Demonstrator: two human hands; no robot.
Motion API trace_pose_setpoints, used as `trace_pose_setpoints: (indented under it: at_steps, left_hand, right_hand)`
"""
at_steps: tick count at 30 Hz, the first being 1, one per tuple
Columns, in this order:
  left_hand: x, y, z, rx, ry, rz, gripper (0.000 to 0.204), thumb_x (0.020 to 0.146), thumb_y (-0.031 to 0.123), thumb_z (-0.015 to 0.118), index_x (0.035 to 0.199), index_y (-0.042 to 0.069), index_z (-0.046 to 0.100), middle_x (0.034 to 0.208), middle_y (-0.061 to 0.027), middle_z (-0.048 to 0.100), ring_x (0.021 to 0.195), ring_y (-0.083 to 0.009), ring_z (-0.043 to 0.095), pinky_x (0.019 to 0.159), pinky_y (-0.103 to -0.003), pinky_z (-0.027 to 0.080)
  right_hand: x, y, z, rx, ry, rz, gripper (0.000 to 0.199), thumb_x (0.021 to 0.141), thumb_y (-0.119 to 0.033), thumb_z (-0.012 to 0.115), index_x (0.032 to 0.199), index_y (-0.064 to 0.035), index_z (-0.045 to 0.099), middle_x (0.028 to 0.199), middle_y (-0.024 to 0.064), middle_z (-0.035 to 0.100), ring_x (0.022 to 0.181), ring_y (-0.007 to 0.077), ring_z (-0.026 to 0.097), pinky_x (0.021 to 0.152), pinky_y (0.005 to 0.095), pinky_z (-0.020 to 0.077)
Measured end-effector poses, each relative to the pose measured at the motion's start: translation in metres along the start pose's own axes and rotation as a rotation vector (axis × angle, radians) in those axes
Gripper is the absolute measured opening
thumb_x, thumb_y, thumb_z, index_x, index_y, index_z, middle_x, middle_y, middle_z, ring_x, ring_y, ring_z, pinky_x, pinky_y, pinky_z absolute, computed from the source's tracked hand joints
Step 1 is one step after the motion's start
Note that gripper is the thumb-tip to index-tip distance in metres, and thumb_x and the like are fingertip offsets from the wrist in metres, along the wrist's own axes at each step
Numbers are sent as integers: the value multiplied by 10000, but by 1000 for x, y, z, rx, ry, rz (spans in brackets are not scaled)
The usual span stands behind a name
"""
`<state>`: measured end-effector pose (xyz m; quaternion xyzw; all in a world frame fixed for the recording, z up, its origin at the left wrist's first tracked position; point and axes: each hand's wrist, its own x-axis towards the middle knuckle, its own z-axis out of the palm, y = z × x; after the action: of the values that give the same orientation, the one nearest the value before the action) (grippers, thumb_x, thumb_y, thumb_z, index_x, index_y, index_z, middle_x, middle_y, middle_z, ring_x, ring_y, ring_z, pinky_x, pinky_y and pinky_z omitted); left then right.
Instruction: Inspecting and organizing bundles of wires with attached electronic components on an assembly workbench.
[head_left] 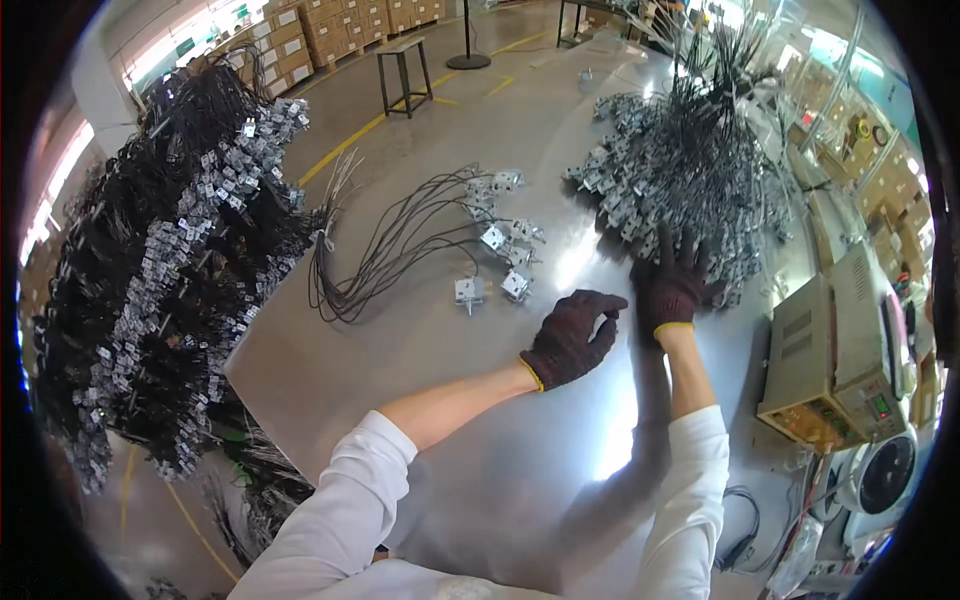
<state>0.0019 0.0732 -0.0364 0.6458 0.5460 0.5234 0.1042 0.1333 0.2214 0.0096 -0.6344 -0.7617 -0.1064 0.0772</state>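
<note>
While the heap (690, 170) at 2 o'clock is reached by the spread right hand (678, 288), any hold hidden, the left hand (572, 338) is half-curled, nothing seen in it. A few parts (492, 237) are set apart at 11 o'clock; the bulk seems left. Whether the 9 o'clock pile (165, 270) is finished cannot be told.

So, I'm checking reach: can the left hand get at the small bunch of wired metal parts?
Probably yes: the left hand looks empty, the small bunch lies close by, and nothing visible blocks the way.
</note>
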Motion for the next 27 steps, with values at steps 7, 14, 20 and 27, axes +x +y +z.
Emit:
trace_pose_setpoints:
  at_steps: [7,14,20,27]
  left_hand:
    - [2,-4,12,57,-36,36,317,931,94,683,1248,102,685,1076,-97,694,880,-283,662,832,-424,556]
    - [-16,12,5,143,-111,-72,332,921,94,670,1253,90,684,1121,-120,702,1039,-308,668,957,-449,522]
    - [-20,18,-10,132,-93,7,410,886,77,655,1296,95,660,1145,-138,690,1163,-358,614,1029,-475,484]
    - [-26,18,-12,35,-5,9,449,845,87,663,1293,98,669,1179,-153,686,1137,-367,635,1019,-480,506]
  right_hand:
    - [36,9,8,70,-63,53,767,950,-740,516,1639,-561,230,1784,-9,212,1613,328,267,1125,868,112]
    - [20,21,32,77,89,-4,732,985,-641,535,1653,-457,300,1725,30,354,1578,347,339,1183,801,146]
    - [-18,7,6,6,174,-21,698,994,-641,483,1632,-368,405,1707,60,390,1561,341,369,1194,755,157]
    - [-72,2,21,97,434,-286,725,947,-380,685,1621,-272,441,1698,90,391,1553,390,342,1252,699,118]
